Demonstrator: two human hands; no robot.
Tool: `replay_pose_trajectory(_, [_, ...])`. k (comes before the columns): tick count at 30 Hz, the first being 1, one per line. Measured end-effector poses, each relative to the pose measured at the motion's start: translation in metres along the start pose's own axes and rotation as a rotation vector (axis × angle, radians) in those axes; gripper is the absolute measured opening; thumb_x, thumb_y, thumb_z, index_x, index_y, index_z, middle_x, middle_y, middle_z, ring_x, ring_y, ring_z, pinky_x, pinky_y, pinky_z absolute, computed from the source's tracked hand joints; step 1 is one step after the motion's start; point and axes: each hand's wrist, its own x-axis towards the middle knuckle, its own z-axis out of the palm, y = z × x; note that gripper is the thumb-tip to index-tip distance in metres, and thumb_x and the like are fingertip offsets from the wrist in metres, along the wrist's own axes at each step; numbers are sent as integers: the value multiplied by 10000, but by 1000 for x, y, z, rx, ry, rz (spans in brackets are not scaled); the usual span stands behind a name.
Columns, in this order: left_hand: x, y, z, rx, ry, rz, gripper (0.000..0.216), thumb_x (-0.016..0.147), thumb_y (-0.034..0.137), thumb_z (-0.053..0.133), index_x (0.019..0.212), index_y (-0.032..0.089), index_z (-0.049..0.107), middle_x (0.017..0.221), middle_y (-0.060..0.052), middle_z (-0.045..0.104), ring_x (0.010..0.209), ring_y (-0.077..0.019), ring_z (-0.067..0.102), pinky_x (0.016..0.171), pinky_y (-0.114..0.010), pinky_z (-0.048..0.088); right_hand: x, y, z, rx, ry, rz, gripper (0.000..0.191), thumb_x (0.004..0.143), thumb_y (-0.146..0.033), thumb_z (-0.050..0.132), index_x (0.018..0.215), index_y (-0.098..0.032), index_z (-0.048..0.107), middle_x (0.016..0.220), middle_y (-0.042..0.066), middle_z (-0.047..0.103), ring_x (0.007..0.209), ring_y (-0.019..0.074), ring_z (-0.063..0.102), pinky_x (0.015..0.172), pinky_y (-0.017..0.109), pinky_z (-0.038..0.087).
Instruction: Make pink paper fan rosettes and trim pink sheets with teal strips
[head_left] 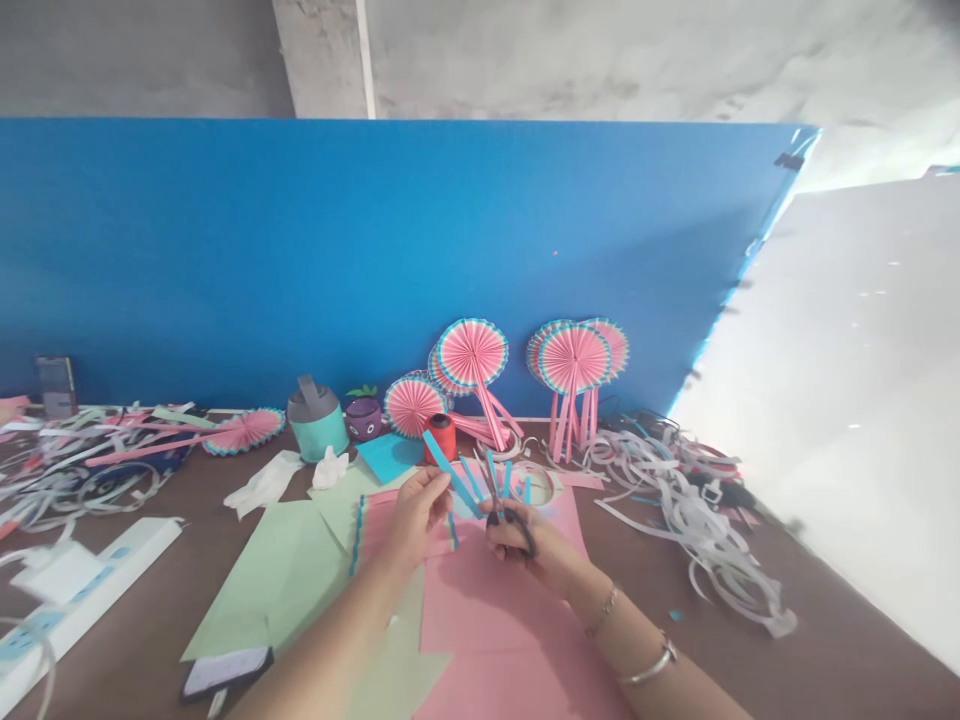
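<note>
My left hand [421,508] is closed, pinching a narrow blue paper strip [451,470] between thumb and fingers. My right hand [536,545] grips a pair of dark-handled scissors [517,528], its blades pointing up and away just right of the strip. Several short blue paper pieces stand or lie around the blades, partly hidden. Below my hands lies pink paper [487,605]. A pleated pink sheet [379,525] with blue-striped edges is beside my left hand, which partly covers it. A roll of clear tape [544,485] rests beyond the scissors.
Pink round paper fans [574,358] lean against the blue partition [315,240]. Tangled white strips [697,520] lie to the right. On the left are green paper [262,560], a power strip [90,610] and a phone [225,672]. A red spool [440,438] and teal container [319,425] stand behind.
</note>
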Motion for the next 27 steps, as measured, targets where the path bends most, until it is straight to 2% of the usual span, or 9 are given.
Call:
replay_pose_trajectory(3, [3, 3, -3, 9, 69, 21, 349, 618, 465, 739, 640, 176, 544, 474, 55, 502, 415, -59, 391, 408, -196, 221, -2, -1, 2, -122, 22, -10, 367, 666, -308, 729, 973, -158, 596, 595, -48, 556, 529, 80, 454, 492, 198, 279])
replay_pose_trajectory(6, [4, 7, -5, 14, 112, 41, 362, 607, 477, 735, 617, 181, 527, 475, 61, 486, 426, -63, 396, 421, -200, 255, -4, -1, 6, -222, 47, -21, 363, 691, -366, 734, 966, -168, 605, 638, -48, 556, 521, 70, 419, 495, 203, 281])
replay_pose_trajectory(11, [3, 11, -3, 46, 164, 72, 348, 623, 463, 717, 582, 181, 517, 485, 55, 489, 447, -68, 418, 451, -204, 293, -6, 0, 10, -340, -18, -41, 423, 664, -428, 767, 968, -180, 611, 656, -36, 566, 542, 95, 454, 507, 224, 317])
replay_pose_trajectory(16, [2, 12, -2, 82, 197, 91, 325, 629, 444, 708, 572, 181, 524, 466, 55, 482, 432, -69, 400, 448, -209, 290, -5, 2, 11, -377, -9, -35, 426, 631, -425, 781, 935, -181, 607, 653, -40, 549, 557, 103, 467, 529, 233, 345])
replay_pose_trajectory(23, [2, 12, -2, 91, 220, 99, 344, 613, 469, 710, 578, 185, 519, 472, 53, 488, 433, -74, 412, 447, -212, 294, -5, 2, 12, -401, -17, -40, 392, 633, -410, 772, 912, -181, 621, 615, -47, 536, 532, 99, 443, 505, 229, 309])
replay_pose_trajectory(27, [2, 12, -3, 91, 225, 95, 346, 618, 472, 703, 577, 186, 514, 479, 55, 482, 440, -71, 407, 453, -207, 297, -5, 2, 13, -435, 24, -7, 383, 641, -415, 760, 907, -175, 625, 605, -49, 521, 515, 91, 405, 482, 223, 288])
